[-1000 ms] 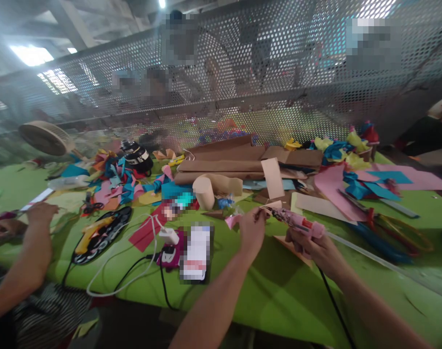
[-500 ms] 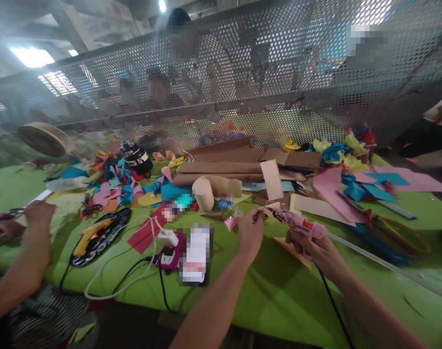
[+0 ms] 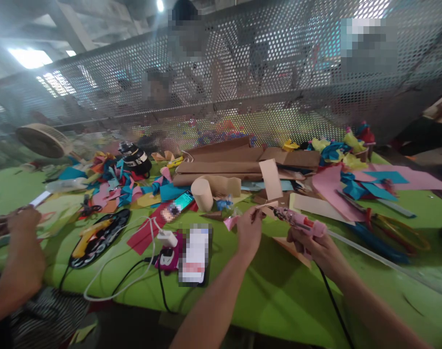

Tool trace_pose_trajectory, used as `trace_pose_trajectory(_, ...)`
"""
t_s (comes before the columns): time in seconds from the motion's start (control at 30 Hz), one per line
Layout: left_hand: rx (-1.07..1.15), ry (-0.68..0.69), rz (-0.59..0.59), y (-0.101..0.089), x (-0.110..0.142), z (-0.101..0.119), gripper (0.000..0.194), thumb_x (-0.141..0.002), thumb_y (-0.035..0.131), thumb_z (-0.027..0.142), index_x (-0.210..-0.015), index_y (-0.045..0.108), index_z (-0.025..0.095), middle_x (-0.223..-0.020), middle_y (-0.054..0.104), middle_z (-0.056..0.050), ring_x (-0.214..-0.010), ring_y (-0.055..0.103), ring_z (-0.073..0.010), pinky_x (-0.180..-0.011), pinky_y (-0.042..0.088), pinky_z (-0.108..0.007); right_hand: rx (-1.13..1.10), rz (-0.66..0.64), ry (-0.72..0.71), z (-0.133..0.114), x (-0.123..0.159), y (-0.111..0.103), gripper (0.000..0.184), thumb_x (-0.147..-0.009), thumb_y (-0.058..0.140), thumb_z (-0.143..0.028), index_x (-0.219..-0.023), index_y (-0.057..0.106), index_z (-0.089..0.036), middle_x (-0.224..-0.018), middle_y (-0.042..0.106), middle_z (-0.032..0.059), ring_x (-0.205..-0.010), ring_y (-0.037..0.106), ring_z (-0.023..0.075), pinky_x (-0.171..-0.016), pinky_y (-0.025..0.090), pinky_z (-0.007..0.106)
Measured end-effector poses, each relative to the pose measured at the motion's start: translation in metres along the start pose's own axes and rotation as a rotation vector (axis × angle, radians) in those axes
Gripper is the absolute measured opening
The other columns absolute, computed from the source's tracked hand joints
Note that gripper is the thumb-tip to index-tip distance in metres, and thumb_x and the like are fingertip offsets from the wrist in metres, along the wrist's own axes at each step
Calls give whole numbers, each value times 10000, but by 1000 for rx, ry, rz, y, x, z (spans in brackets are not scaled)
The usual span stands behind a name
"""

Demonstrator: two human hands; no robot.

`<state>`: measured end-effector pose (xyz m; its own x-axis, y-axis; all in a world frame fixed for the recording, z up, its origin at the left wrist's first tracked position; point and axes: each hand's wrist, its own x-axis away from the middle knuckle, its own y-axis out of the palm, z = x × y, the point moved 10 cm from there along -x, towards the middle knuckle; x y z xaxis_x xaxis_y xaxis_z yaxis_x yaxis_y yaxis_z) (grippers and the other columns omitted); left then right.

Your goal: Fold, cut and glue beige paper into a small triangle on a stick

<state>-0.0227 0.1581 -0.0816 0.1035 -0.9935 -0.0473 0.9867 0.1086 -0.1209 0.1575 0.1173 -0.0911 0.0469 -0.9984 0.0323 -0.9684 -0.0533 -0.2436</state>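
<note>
My right hand is wrapped round a pink glue gun, its nozzle aimed left. From the gun's rear runs a long translucent glue stick, and a black cord hangs below. My left hand pinches a small piece of tan card right at the nozzle; the fingers partly hide it. Under the gun a folded tan card lies on the green table. Just left of my left hand is a scrap of pink paper.
A phone, a purple power strip and looping cables lie left. Beyond stand a card tube and brown cardboard. Scissors lie right. Another person's hand works at far left; a perforated metal screen backs the table.
My hands stay nearly still, with the glue gun's nozzle at the card. The other person's hand at the far left has shifted left and slightly down.
</note>
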Motion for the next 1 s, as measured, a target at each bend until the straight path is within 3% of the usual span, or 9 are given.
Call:
trace_pose_trajectory(0.53,7,-12,25,-4,-1,-2,179,-903,530,196,-861,703,178,-806,730,-35,-811,695,-195,-753,489,-297,-41,3,16,6,0,0,547,-811,591,-702,-686,669,-175,-522,535,4,-484,457,126,-470,352,263)
trace_pose_trajectory(1.0,25,26,15,-2,-2,-4,190,-897,525,223,-858,706,181,-808,726,-36,-784,680,-182,-754,505,-295,-20,22,4,-3,0,-1,608,-779,553,-781,-672,650,-191,-508,534,10,-461,453,128,-437,330,264)
